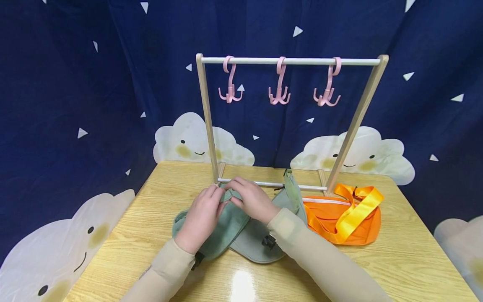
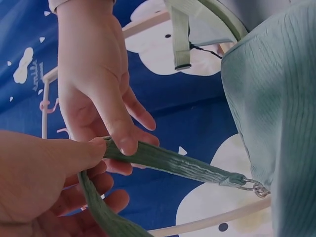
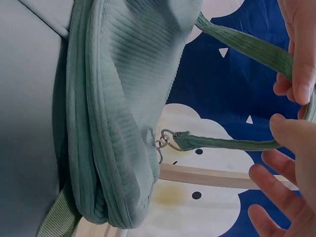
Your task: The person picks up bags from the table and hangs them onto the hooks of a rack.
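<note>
A green corduroy bag lies on the table under both hands. Its narrow green strap joins the bag through small metal rings. My left hand pinches this strap between thumb and fingers. Close beside it, my right hand holds the strap with its thumb laid over it and its fingers behind. Between the two hands, the strap bends into a loop. A grey-green bag with a black buckle lies partly under the green one, below my right forearm.
Behind the bags stands a wooden rack with a white top bar. Three pink hooks hang from it, one being the middle hook. To the right lies an orange bag with a yellow strap. A dark blue curtain hangs behind.
</note>
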A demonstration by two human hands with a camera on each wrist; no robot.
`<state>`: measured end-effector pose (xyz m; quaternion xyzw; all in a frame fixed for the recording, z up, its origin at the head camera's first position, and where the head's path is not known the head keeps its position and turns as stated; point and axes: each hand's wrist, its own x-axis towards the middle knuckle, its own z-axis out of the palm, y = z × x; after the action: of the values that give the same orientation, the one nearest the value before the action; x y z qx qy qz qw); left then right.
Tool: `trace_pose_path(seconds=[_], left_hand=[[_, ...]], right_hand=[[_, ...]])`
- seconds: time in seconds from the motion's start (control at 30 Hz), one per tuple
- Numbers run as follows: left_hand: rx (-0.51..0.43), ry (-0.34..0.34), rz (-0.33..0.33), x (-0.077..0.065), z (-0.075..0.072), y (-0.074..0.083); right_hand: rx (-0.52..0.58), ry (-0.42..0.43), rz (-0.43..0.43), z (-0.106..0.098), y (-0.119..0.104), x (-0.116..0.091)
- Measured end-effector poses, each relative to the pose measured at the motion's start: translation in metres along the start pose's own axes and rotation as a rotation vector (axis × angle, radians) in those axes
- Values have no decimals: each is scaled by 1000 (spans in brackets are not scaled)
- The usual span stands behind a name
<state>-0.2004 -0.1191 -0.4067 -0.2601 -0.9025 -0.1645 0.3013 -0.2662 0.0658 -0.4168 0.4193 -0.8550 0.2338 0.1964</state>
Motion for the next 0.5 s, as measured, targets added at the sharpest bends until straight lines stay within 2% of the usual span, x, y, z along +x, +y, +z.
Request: trace_pose_path(seconds=[0.3,0.5], left_hand=[[-35,-39,-40,1,-12,-6],[-36,-38,-36,2,-17,-13]], right_hand=[[40,9,-14,-11,2,4],[52,-12,-11,-19,3,6]])
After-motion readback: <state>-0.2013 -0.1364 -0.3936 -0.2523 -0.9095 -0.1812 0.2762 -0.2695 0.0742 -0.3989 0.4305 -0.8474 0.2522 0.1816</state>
